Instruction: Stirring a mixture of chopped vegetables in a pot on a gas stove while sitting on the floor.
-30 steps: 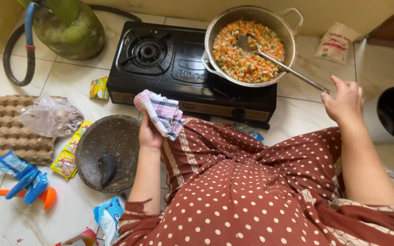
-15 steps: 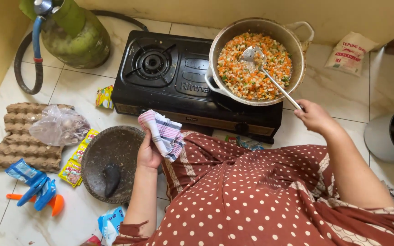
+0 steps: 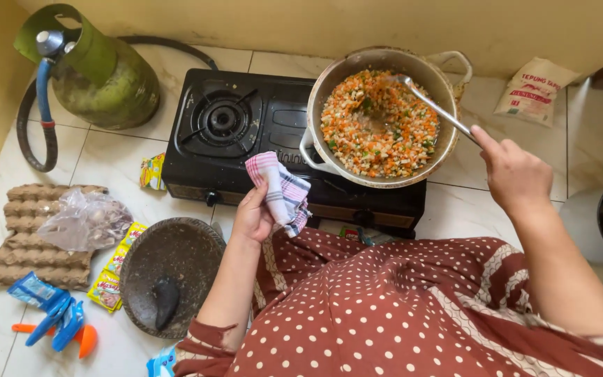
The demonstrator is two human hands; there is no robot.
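On the stove: pan (image 3: 385,115) of chopped vegetables, at 12 o'clock
Right hand (image 3: 518,174): fingers curled shut around spoon (image 3: 430,105) handle, at 2 o'clock
Left hand (image 3: 254,218): fingers closed, gripping checked cloth (image 3: 280,192)

The right hand (image 3: 518,174) grips the handle of a metal spoon (image 3: 430,106) whose bowl lies in the chopped mix in a pan (image 3: 315,105) on the right burner of a black stove (image 3: 246,129). The left hand (image 3: 252,216) holds a checked cloth (image 3: 280,192) just before the stove. On the tiled floor (image 3: 106,164) lie a stone mortar (image 3: 172,269), an egg tray (image 3: 29,237), a green gas bottle (image 3: 106,80) and a white bag (image 3: 535,91).
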